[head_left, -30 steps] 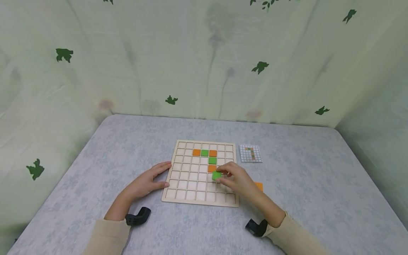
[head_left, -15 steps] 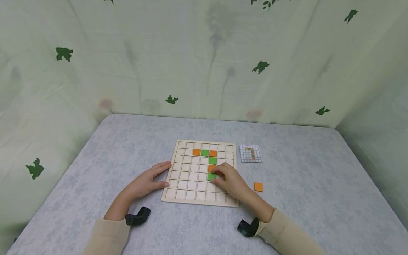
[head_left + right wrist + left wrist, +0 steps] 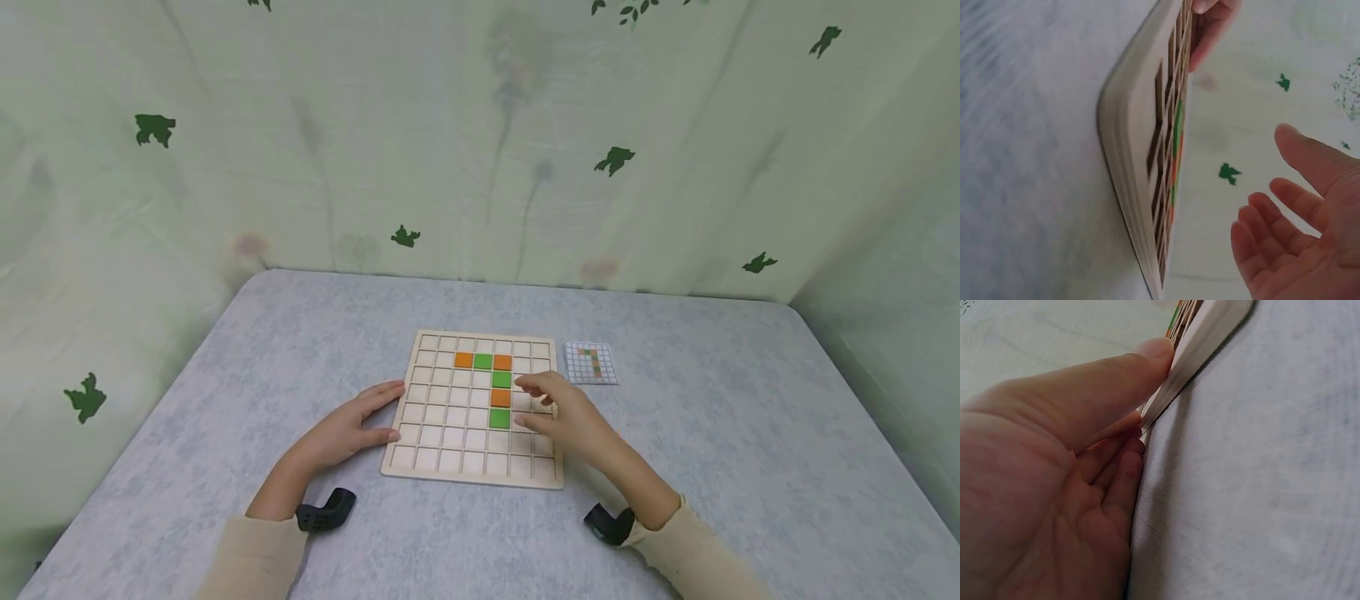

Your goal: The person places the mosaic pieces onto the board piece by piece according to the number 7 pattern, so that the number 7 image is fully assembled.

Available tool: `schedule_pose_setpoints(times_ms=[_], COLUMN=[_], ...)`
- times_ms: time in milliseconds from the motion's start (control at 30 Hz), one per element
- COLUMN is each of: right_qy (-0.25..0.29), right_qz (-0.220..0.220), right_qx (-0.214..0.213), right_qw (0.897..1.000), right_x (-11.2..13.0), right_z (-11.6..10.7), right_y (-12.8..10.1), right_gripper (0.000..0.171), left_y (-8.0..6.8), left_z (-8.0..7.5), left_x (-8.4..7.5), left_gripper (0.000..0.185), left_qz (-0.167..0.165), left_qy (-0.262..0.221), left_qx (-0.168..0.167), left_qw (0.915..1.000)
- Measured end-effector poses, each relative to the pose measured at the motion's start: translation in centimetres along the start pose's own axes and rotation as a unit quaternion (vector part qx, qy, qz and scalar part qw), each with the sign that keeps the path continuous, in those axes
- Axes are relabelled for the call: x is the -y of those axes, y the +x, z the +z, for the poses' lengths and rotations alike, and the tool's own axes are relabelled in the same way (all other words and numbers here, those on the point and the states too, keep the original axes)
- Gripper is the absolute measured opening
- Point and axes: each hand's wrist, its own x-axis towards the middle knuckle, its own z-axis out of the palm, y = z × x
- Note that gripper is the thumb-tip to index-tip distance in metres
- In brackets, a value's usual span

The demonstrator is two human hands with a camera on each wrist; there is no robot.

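Observation:
A wooden grid board [image 3: 472, 481] lies on the table, with orange and green square tiles set in a bent line. Across the top run an orange tile [image 3: 464, 360], a green tile and another orange tile. Below them come a green tile [image 3: 502, 380], an orange tile [image 3: 500, 398] and a green tile [image 3: 499, 418]. My left hand [image 3: 341, 429] rests at the board's left edge, thumb and fingertips touching it. Above the right part of the board, my right hand [image 3: 566, 417] holds nothing; its thumb and fingers are spread apart in the right wrist view.
Right of the board lies a small card [image 3: 591, 363] printed with a grid and a coloured pattern. A loose orange tile on the table is almost wholly hidden behind my right forearm. A pale curtain [image 3: 450, 150] with green bird shapes stands behind the table.
My right hand set the lowest green tile into its cell below the orange one, let go, and drew up and to the right. The left hand stayed put.

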Motion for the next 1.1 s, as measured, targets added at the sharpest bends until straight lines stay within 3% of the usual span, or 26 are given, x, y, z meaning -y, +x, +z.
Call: schedule_pose_setpoints(times_ms=[233,400,800,1100], right_qy=[-0.048,-0.059,-0.097,-0.101], right_qz=[-0.027,-0.023,0.068,0.084], right_qx=[-0.045,-0.054,-0.033,-0.035], right_qw=[0.997,0.997,0.992,0.991], right_x=[-0.7,-2.2,-6.1,-7.1], right_z=[-2.9,-4.1,-4.9,-4.6], right_y=[-2.6,-4.7,-8.4,-8.6], right_gripper=[0.053,0.056,0.049,0.027], left_y=[0.0,0.0,0.1,0.0], left_z=[0.0,0.0,0.1,0.1], left_x=[-0.1,-0.1,0.0,-0.1], left_gripper=[0.071,0.071,0.071,0.071], left_qz=[-0.004,-0.002,-0.002,0.000], left_qy=[0.000,-0.001,0.006,0.004], left_qx=[0.001,0.000,-0.001,-0.001], left_qw=[1.0000,1.0000,1.0000,1.0000])
